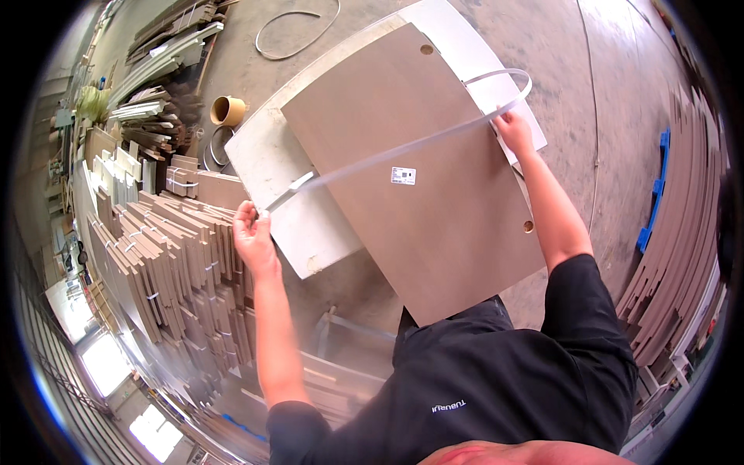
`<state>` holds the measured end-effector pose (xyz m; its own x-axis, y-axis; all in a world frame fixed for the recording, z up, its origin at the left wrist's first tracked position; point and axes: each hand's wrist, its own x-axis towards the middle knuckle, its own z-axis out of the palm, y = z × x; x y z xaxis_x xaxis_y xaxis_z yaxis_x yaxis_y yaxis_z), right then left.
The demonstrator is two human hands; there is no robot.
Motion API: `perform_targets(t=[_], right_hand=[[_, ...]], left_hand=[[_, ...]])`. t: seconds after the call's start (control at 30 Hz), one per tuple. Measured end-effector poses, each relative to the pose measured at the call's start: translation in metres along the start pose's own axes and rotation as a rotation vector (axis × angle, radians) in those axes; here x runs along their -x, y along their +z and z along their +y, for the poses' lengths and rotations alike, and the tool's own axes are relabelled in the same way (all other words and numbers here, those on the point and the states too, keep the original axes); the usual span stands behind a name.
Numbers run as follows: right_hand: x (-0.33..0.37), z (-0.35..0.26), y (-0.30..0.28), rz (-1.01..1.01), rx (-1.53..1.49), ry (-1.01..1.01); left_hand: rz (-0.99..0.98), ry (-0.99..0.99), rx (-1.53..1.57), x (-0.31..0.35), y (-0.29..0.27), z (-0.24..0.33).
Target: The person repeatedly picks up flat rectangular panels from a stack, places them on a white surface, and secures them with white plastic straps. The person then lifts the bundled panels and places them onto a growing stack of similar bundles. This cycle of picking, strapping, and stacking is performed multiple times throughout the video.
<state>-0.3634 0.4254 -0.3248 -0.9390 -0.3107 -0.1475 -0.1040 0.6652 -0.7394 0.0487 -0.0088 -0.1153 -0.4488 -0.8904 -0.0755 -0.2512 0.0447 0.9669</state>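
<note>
A flat taupe furniture panel [380,101] with a white label [403,176] and round holes near its edge lies in front of me on a white board. A pale plastic packing strap [418,146] runs across it, with a small white buckle [301,180] near its left end. My left hand [254,239] is closed in a pinch on that end, beyond the panel's left edge. At the panel's right edge, my right hand [514,133] has its fingers closed on the strap, which loops up and back above it.
The white board [267,159] reaches out past the panel. Strapped stacks of taupe panels [167,256] stand close at left; more panels [674,225] line the right beside a blue pallet [656,190]. A cardboard tube [228,111] and a strap coil [271,54] lie on the concrete floor.
</note>
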Motion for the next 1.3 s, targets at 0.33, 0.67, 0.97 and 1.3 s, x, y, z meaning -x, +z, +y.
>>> perform_targets(t=[0.33, 0.67, 0.97, 1.3], right_hand=[[0.236, 0.05, -0.063, -0.116, 0.017, 0.187], [0.343, 0.116, -0.105, -0.243, -0.03, 0.631], [0.411, 0.1, -0.087, -0.076, -0.644, 1.036], [0.438, 0.079, -0.071, -0.447, -0.463, 0.95]], left_hand=[[-0.235, -0.274, -0.114, 0.168, 0.048, -0.076], [-0.56, -0.476, -0.598, 0.364, 0.018, -0.157], [-0.785, -0.617, -0.612, 0.406, -0.001, -0.185], [-0.77, -0.813, -0.256, 0.413, -0.009, -0.206]])
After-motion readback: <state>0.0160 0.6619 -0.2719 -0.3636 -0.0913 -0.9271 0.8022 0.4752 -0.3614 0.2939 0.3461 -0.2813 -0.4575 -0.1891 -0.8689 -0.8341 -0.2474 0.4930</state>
